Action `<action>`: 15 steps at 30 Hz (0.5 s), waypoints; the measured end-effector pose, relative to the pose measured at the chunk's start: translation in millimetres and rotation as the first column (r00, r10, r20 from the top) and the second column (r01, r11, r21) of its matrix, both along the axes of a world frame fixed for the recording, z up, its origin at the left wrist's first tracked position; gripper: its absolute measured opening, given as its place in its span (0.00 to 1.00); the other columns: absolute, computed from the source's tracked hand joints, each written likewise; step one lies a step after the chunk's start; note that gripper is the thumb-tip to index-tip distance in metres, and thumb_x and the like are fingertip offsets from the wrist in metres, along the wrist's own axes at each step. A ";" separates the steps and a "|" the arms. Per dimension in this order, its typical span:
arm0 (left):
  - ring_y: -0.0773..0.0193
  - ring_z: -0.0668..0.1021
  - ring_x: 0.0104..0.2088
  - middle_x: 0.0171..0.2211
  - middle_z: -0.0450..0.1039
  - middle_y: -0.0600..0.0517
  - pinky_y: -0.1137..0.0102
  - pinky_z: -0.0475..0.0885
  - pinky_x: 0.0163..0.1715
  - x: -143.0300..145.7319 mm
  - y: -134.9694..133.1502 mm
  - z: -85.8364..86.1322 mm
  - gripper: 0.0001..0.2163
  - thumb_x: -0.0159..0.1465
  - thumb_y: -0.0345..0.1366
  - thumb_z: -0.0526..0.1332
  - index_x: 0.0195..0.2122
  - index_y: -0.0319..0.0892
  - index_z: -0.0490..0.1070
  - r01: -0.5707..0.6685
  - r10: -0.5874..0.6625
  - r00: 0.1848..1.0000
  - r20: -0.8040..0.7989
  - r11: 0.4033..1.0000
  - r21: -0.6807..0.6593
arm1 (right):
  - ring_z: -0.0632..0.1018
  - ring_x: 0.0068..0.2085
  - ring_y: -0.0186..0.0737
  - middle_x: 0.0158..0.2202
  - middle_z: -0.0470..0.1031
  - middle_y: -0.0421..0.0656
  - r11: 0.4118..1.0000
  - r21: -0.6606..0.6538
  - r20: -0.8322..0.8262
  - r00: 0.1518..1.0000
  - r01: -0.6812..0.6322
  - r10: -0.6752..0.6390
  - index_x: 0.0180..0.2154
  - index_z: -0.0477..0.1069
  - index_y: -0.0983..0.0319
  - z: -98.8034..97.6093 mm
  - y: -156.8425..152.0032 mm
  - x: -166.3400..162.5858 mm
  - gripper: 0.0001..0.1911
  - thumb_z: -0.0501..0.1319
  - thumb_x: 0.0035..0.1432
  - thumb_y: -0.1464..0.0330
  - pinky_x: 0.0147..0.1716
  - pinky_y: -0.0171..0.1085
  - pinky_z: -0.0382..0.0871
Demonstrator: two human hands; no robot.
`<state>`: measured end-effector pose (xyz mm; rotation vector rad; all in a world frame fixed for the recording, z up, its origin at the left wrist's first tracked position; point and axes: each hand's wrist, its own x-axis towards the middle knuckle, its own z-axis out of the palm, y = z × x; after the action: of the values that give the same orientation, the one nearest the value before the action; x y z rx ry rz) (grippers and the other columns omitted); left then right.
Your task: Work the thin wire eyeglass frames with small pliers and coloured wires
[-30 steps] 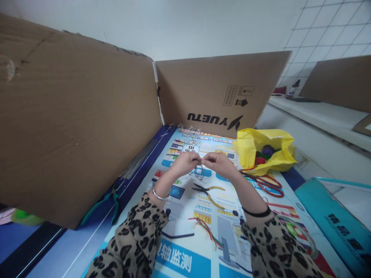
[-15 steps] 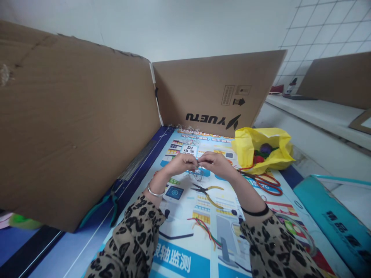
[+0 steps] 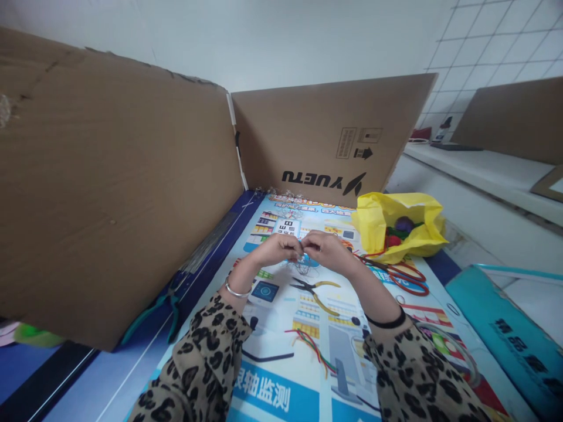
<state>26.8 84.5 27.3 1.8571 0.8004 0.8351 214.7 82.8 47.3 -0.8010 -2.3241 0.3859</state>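
Observation:
My left hand and my right hand meet over the middle of the printed mat, fingertips pinched close together. Between and just below them shows a bent thin wire piece, loosely looped; the part inside the fingers is hidden. Both hands are closed on it. Nearer to me, yellow-handled pliers lie with their jaws apart. Below those is a small bunch of red, green and yellow cords. Red-handled scissors rest to the right of my right forearm.
Cardboard panels stand at the left and back. A yellow bag holding coloured balls sits at the right, near a teal box. Teal-handled pliers and several straight wires lie at the left. More bent wire lies at the back.
My fingertips have shifted very slightly to the right, with the right fingers curled a little more. The wire between them moved along; the other things lie as before.

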 end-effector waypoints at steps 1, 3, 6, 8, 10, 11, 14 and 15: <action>0.72 0.74 0.25 0.23 0.70 0.54 0.75 0.71 0.28 0.4 -0.2 -0.1 0.02 0.52 0.26 0.60 0.25 0.36 0.72 -0.002 0.002 1.000 0.002 1.000 -0.006 | 0.72 0.31 0.34 0.28 0.72 0.41 1.000 -0.002 0.008 1.000 -0.006 0.006 0.27 0.72 0.62 0.1 0.3 0.8 0.10 0.55 0.49 0.79 0.31 0.32 0.62; 0.72 0.74 0.24 0.23 0.70 0.54 0.75 0.71 0.28 0.9 -0.6 0.2 0.02 0.52 0.27 0.60 0.25 0.36 0.72 -0.001 0.001 1.000 0.007 1.000 -0.021 | 0.72 0.32 0.34 0.28 0.73 0.41 0.999 -0.009 0.027 0.999 -0.032 0.032 0.28 0.73 0.61 1.2 1.0 2.7 0.10 0.56 0.51 0.78 0.32 0.32 0.63; 0.72 0.74 0.23 0.23 0.70 0.54 0.75 0.71 0.27 0.9 -1.3 1.6 0.02 0.52 0.27 0.60 0.25 0.36 0.72 0.008 -0.008 1.000 0.012 0.999 -0.043 | 0.73 0.34 0.35 0.30 0.74 0.42 0.997 -0.023 0.056 0.995 -0.078 0.079 0.29 0.74 0.61 3.4 1.7 5.2 0.08 0.56 0.54 0.75 0.35 0.33 0.64; 0.72 0.74 0.22 0.22 0.70 0.54 0.75 0.71 0.26 0.8 -1.9 2.5 0.02 0.52 0.27 0.60 0.25 0.35 0.72 0.017 -0.016 1.000 0.012 0.998 -0.055 | 0.73 0.35 0.36 0.30 0.75 0.42 0.996 -0.029 0.068 0.994 -0.089 0.091 0.29 0.74 0.61 4.2 1.9 5.9 0.08 0.56 0.54 0.74 0.37 0.34 0.64; 0.72 0.74 0.22 0.21 0.70 0.54 0.75 0.70 0.26 0.7 -2.6 3.0 0.02 0.52 0.26 0.60 0.24 0.35 0.72 0.023 -0.023 1.000 0.013 0.998 -0.066 | 0.73 0.35 0.36 0.30 0.75 0.42 0.996 -0.034 0.074 0.994 -0.081 0.083 0.28 0.74 0.61 3.7 2.0 6.0 0.09 0.56 0.54 0.74 0.36 0.34 0.64; 0.72 0.74 0.22 0.21 0.70 0.54 0.76 0.70 0.26 0.6 -2.9 3.1 0.02 0.51 0.26 0.60 0.24 0.35 0.72 0.024 -0.023 1.000 0.014 0.997 -0.072 | 0.73 0.34 0.36 0.30 0.74 0.42 0.997 -0.037 0.076 0.994 -0.072 0.075 0.28 0.73 0.61 2.9 2.1 5.8 0.09 0.56 0.54 0.74 0.36 0.34 0.64; 0.72 0.74 0.22 0.21 0.70 0.55 0.76 0.70 0.25 0.8 -3.7 2.7 0.01 0.51 0.27 0.61 0.24 0.35 0.72 0.020 -0.018 1.000 0.020 0.996 -0.091 | 0.72 0.31 0.34 0.28 0.73 0.41 0.998 -0.046 0.076 0.996 -0.043 0.047 0.26 0.72 0.61 -0.3 2.2 4.6 0.08 0.56 0.52 0.75 0.32 0.32 0.63; 0.72 0.74 0.22 0.20 0.70 0.55 0.76 0.70 0.25 1.0 -3.9 2.6 0.01 0.51 0.27 0.61 0.24 0.35 0.72 0.017 -0.015 1.000 0.024 0.995 -0.098 | 0.72 0.30 0.34 0.27 0.73 0.40 0.998 -0.047 0.072 0.997 -0.032 0.036 0.26 0.72 0.61 -1.3 2.2 4.0 0.08 0.56 0.51 0.76 0.31 0.32 0.62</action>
<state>27.8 80.6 29.9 1.7618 0.7974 0.7916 218.7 85.0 46.0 -0.8108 -2.4071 0.4332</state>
